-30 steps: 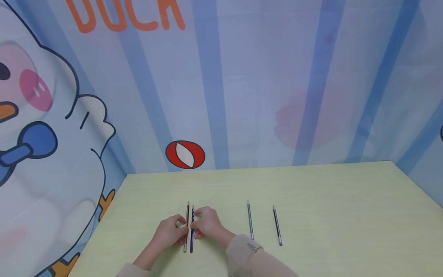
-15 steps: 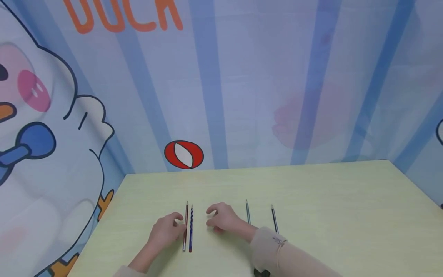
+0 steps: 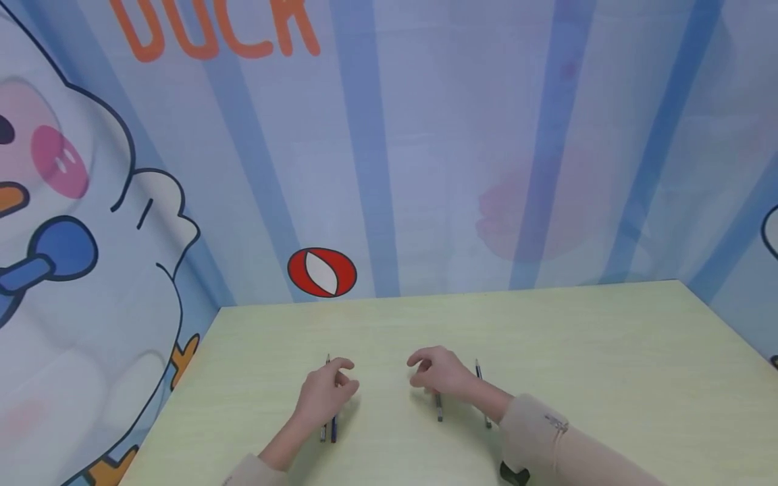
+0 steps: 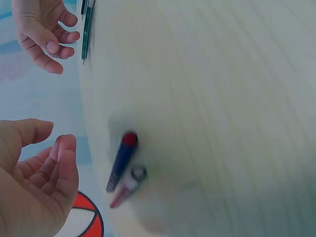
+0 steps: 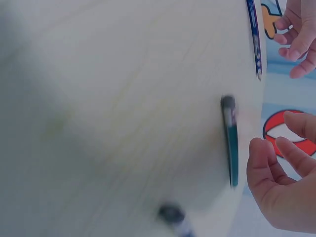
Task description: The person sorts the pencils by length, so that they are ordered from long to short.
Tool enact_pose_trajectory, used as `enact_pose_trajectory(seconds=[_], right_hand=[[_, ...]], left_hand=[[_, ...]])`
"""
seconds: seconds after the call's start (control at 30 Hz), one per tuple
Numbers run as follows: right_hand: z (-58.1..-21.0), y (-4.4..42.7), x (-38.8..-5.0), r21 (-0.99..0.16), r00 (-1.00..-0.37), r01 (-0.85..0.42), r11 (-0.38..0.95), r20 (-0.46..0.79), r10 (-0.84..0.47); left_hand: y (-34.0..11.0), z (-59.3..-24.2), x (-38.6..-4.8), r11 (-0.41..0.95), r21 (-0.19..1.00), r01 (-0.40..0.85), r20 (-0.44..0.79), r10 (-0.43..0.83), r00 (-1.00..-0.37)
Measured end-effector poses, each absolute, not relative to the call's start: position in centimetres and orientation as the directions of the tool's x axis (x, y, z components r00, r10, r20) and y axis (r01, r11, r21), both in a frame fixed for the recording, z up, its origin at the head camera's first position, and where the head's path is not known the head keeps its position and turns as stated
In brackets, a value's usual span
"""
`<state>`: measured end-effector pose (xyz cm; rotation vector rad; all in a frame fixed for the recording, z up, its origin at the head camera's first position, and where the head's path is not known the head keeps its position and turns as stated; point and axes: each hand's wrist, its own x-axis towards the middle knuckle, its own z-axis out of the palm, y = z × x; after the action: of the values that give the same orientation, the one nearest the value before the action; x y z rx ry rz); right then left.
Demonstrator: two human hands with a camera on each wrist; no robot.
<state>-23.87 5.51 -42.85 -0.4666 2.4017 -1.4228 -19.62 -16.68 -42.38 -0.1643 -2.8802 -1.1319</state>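
My left hand (image 3: 324, 397) hovers over two pencils lying side by side, its fingers loosely bent with nothing between them. One is a red pencil (image 4: 126, 188) with a silvery end; the other is a blue pencil (image 4: 120, 165) with a red end. In the head view the hand covers their middles. My right hand (image 3: 444, 372), thumb and fingers apart and bare, is above a green pencil (image 5: 232, 148) and hides its upper part. Right of that lies a dark pencil (image 3: 478, 370), partly behind the right wrist.
All the pencils lie on a pale yellow table (image 3: 577, 351). Behind it hangs a blue striped backdrop (image 3: 437, 169) with a printed duck (image 3: 91, 304) on the left. A dark object (image 3: 514, 474) shows under the right sleeve.
My right hand has left the blue pencil and moved right, over the green one. My left hand has come off the red pencil and shifted right above the pair. Both pencils stay in place.
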Motion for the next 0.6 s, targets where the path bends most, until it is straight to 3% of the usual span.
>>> enact_pose_trajectory(seconds=[0.23,0.6], right_hand=[[-42.5,8.9,-24.1,-0.819,-0.947,-0.161,0.551,-0.029,-0.320],[-42.8,12.1,-24.0,-0.734,-0.989,-0.065,0.676,-0.043,-0.142]], left_hand=[[-13.4,-42.7,-20.5,0.687,0.709,0.159,0.088,0.138,-0.987],[-8.8,-43.9,-21.3,0.674,0.724,0.147,0.048,0.164,-0.985]])
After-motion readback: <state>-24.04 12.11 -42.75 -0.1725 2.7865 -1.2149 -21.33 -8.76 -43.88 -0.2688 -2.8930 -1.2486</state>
